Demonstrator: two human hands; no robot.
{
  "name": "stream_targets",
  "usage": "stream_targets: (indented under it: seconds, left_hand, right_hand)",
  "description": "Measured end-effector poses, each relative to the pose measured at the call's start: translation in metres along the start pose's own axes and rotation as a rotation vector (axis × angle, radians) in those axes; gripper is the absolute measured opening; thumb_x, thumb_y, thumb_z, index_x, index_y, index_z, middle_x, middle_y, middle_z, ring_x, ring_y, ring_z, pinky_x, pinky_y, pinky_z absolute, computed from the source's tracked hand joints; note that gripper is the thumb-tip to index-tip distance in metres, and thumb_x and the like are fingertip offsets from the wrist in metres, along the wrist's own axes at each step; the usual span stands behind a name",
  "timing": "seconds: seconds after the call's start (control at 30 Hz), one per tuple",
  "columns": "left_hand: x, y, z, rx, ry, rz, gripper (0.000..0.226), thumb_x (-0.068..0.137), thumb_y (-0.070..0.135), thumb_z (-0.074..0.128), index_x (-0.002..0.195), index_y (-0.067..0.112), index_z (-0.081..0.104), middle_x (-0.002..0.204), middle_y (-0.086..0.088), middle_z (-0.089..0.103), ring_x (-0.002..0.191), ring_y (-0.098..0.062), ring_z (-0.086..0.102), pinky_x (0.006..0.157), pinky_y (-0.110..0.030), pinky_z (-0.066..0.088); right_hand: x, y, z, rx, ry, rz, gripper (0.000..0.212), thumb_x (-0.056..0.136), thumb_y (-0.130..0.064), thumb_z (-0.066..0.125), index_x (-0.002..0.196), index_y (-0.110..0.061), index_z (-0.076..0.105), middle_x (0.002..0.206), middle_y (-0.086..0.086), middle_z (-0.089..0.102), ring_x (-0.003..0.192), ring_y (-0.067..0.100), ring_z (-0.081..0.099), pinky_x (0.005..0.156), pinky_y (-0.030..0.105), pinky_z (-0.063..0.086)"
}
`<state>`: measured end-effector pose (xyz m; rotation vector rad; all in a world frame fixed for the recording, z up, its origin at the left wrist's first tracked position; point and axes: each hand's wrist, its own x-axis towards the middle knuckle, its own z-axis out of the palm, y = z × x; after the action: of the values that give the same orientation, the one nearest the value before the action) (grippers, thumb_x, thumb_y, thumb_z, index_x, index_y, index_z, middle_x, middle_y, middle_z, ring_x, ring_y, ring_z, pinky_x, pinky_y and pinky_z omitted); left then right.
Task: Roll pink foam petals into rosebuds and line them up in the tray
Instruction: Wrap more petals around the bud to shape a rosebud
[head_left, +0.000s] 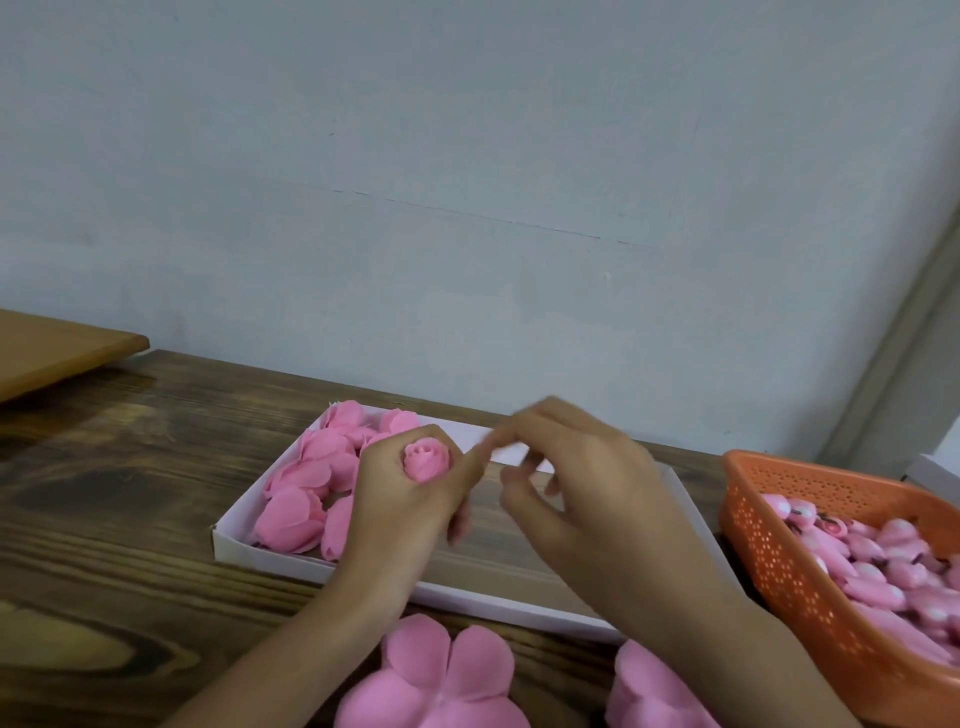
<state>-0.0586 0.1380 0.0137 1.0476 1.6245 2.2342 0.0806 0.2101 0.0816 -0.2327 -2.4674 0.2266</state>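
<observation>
Petals (441, 675), left hand (400, 504) gripping rosebud (426, 460)

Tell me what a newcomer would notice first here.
At centre, the left hand grips a pink rosebud above the white tray, with the right hand blurred beside it. Finished buds fill the tray's left end. An orange basket of pink pieces stands at right, and flat petals lie nearest the camera.
</observation>
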Motion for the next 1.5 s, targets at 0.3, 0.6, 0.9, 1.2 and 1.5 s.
stream_targets:
  seconds: [0.3,0.6,0.9,1.2,1.5]
  left_hand:
    - [0.003,-0.016,0.002,0.227,-0.059,0.14,0.031,0.072,0.048,0.066,0.069,0.017,0.062,0.063,-0.01,0.059,0.056,-0.025,0.053,0.052,-0.044,0.047]
    - [0.002,-0.009,0.005,0.083,-0.091,0.036,0.023,0.075,0.009,0.07,0.078,-0.011,0.059,0.064,-0.021,0.054,0.062,-0.019,0.049,0.054,-0.034,0.041]
    - [0.004,0.004,-0.002,-0.301,0.069,-0.231,0.023,0.081,0.021,0.075,0.062,0.022,0.063,0.064,-0.001,0.061,0.063,-0.012,0.061,0.064,-0.033,0.048]
    - [-0.004,0.009,0.006,-0.491,-0.139,-0.455,0.049,0.07,0.037,0.084,0.103,0.003,0.074,0.092,-0.01,0.073,0.077,-0.015,0.072,0.061,-0.024,0.058]
    - [-0.007,0.017,-0.002,-0.544,-0.281,-0.458,0.043,0.075,0.043,0.08,0.103,0.011,0.076,0.124,-0.02,0.072,0.106,-0.024,0.074,0.073,-0.034,0.039]
  right_hand:
    - [0.001,0.004,0.009,-0.05,-0.096,-0.162,0.041,0.09,-0.006,0.059,0.123,-0.027,0.07,0.125,-0.015,0.065,0.112,0.012,0.063,0.084,0.037,0.055]
    - [-0.003,0.001,0.017,-0.17,-0.077,-0.186,0.042,0.088,-0.012,0.059,0.12,-0.034,0.073,0.128,-0.013,0.063,0.097,0.013,0.063,0.073,0.033,0.054]
    - [-0.011,-0.012,0.053,0.734,0.109,0.378,0.015,0.096,-0.023,0.07,0.105,-0.03,0.062,0.104,-0.016,0.07,0.093,0.007,0.071,0.077,0.031,0.06]
    - [-0.015,-0.009,0.075,0.75,0.16,0.405,0.037,0.082,-0.002,0.081,0.113,-0.022,0.071,0.102,-0.012,0.077,0.095,0.01,0.074,0.077,0.023,0.058]
    - [-0.007,-0.014,0.053,1.237,-0.06,0.557,0.021,0.099,-0.014,0.062,0.1,0.004,0.073,0.083,0.01,0.068,0.081,0.017,0.064,0.08,0.029,0.056]
